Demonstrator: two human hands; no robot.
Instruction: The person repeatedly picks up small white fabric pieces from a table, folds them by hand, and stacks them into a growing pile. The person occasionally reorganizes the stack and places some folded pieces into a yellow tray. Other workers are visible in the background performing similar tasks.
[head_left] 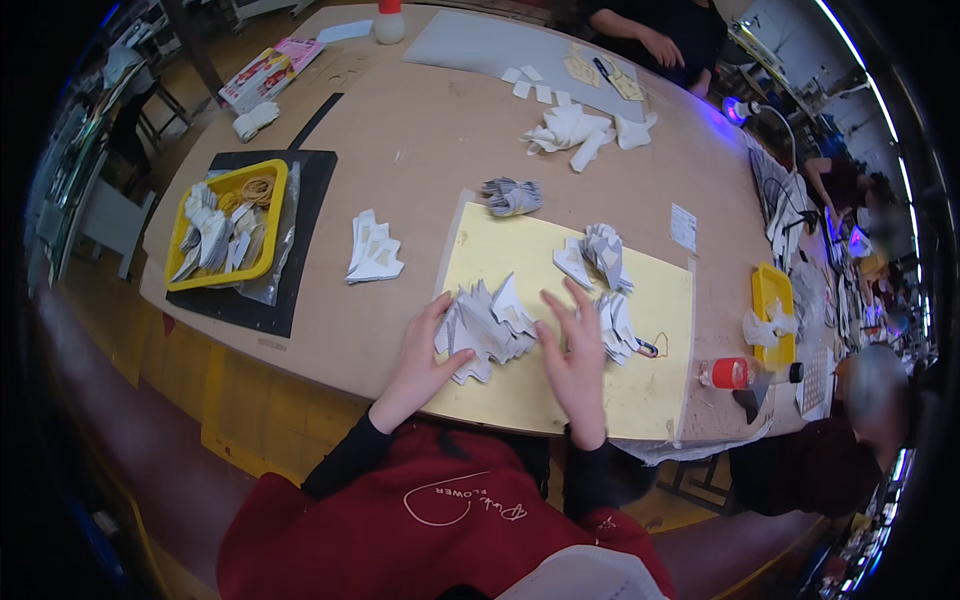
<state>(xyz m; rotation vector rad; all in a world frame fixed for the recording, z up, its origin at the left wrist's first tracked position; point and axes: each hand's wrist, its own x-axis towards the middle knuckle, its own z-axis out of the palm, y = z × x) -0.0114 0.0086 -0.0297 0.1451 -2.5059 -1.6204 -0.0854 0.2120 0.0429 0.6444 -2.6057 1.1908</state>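
Evidently, the heap of pale cut pieces (486, 328) sits on the yellow sheet (520, 238) directly before the person, presumably because that spot is easiest for both hands. The left hand (418, 358) lies along the heap's left end, thumb apart from the fingers, perhaps to stop loose layers sliding. Its grip is spread around that end rather than pinching one piece. The right hand (574, 368) is at the opposite side, its grip spread too, fingers raised; whether a fingertip touches the heap, I cannot tell. Just beside it, a fanned stack (618, 330) lies apart from the heap, probably to keep the batches distinct. Farther up, a grey bundle (512, 197) rests near the sheet's top edge. Leftward on the counter (400, 130), a yellow tray (281, 215) gathers white pieces and rubber bands (258, 190), likely to contain small items.
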